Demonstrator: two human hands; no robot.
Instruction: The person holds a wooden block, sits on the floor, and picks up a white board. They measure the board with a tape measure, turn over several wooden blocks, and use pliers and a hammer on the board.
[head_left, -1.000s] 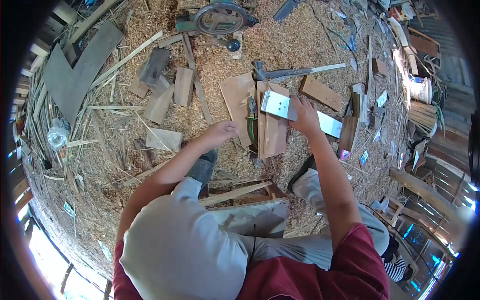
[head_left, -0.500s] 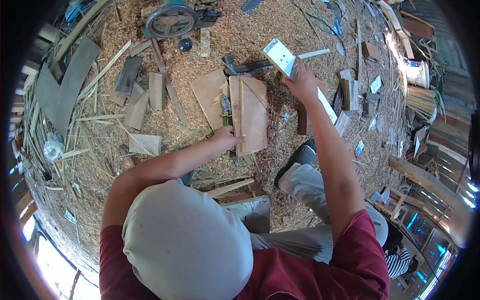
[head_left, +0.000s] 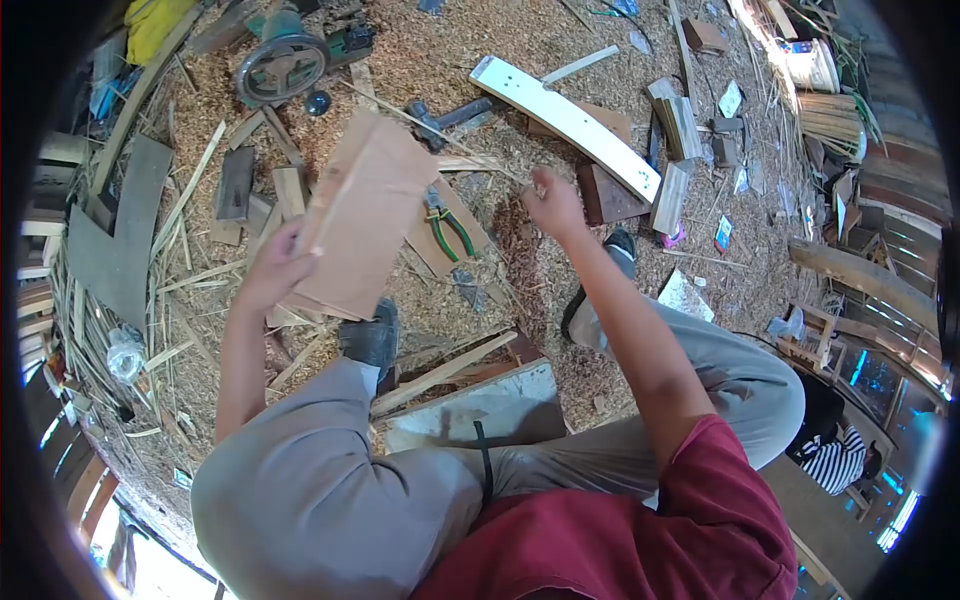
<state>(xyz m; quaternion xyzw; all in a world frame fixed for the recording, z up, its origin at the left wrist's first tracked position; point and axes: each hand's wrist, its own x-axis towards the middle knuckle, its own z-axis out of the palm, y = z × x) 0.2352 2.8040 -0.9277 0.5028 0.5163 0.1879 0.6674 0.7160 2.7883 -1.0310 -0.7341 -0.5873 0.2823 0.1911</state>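
Observation:
My left hand [head_left: 275, 268] grips the lower left edge of a thin brown wood panel [head_left: 370, 215], which is raised and tilted over the shavings. My right hand [head_left: 553, 203] has its fingers curled at the end of a thin wood strip [head_left: 430, 128] that reaches up and left past the panel. Green-handled pliers [head_left: 447, 228] rest on another thin board [head_left: 468, 222] right of the panel. A hammer [head_left: 455, 117] lies beyond them. The long white piece with small holes [head_left: 570, 122] lies on the ground past my right hand.
A handwheel machine [head_left: 283, 70] stands at the upper left. Wood offcuts [head_left: 235, 185] and dark grey sheets [head_left: 120, 235] lie on the left. A wooden box-like piece [head_left: 480, 405] is between my legs. A bucket [head_left: 812, 66] stands upper right; a person in stripes [head_left: 835, 460] is at lower right.
The white piece has left my right hand and lies on the ground. My left hand has lifted the panel leftward. My right hand now holds the thin strip, and my head no longer blocks the lower view.

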